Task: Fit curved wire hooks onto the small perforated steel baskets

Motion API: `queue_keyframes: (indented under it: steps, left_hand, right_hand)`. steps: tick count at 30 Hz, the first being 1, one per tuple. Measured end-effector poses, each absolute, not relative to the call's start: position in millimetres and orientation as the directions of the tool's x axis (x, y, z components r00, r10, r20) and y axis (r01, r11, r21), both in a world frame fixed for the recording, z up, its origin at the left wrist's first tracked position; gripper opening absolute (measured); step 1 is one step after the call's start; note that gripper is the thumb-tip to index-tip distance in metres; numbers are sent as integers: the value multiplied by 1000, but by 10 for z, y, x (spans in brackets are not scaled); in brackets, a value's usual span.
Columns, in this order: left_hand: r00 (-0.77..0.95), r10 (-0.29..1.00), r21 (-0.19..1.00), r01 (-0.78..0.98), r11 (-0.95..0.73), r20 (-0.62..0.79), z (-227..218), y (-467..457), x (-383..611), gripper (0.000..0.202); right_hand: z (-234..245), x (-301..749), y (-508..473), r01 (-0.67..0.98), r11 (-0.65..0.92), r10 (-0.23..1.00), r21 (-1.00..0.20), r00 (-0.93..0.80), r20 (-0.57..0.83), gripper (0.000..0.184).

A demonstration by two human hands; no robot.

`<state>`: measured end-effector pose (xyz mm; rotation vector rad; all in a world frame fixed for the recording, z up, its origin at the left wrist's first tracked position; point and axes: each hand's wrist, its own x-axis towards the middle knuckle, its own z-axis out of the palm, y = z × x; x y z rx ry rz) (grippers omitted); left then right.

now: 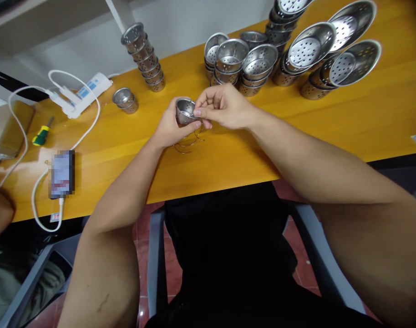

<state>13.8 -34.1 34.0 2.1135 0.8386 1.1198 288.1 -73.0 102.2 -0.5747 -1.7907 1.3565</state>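
My left hand [176,124] is wrapped round a small perforated metal cup [185,112], its mouth tilted toward me. At the cup's right rim, the thumb and fingers of my right hand [221,107] are pinched together; whatever they grip is hidden or too small to name. Thin curved wires [185,149] lie on the table just below my hands. Left of them stands a short stack of small perforated cups [125,100], and behind it a taller leaning stack [148,59].
Larger perforated cups [231,54] stand in stacks at the back right, some with wide flared mouths. On the left are a white power strip [90,94], a green-yellow screwdriver [41,135] and a phone [62,175] on a white cable. Part of another person shows at far left.
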Motion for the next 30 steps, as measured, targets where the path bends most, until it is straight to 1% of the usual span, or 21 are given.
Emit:
queue_keyframes:
  steps: [4, 10, 15, 19, 21, 24, 26, 28, 30]
  left_hand:
    - [453, 747, 731, 258, -632, 487, 335, -328, 118, 110]
    - [481, 724, 693, 285, -663, 495, 253, -261, 44, 111]
    - [467, 745, 714, 288, -638, 477, 276, -273, 58, 109]
    - [467, 742, 720, 272, -638, 481, 286, -281, 71, 111]
    - [464, 732, 707, 271, -653, 498, 262, -269, 73, 110]
    - [437, 726, 689, 276, -670, 531, 210, -237, 82, 107]
    - [412, 722, 685, 265, -679, 556, 182, -217, 91, 106]
    - [393, 719, 688, 244, -683, 574, 172, -206, 99, 106]
    - [378, 725, 696, 239, -677, 576, 180, -206, 105, 106]
  right_hand:
    - [1005, 2866, -712, -109, 330, 745, -938, -579, 330, 65]
    - [974, 2874, -684, -64, 335, 752, -940, -583, 307, 55]
    - [974, 2875, -686, -108, 348, 728, -931, -594, 341, 58]
    - [977, 2875, -685, -86, 351, 729, -933, -600, 330, 60]
    - [959, 2877, -662, -88, 375, 720, -923, -599, 350, 62]
    - [910, 2886, -602, -88, 448, 738, -890, -525, 423, 69]
    - [880, 2897, -574, -45, 486, 773, -873, -443, 454, 73]
    - [867, 2908, -573, 29, 512, 796, -858, -393, 461, 72]
    - [865, 2914, -597, 101, 550, 790, -829, -386, 477, 68]
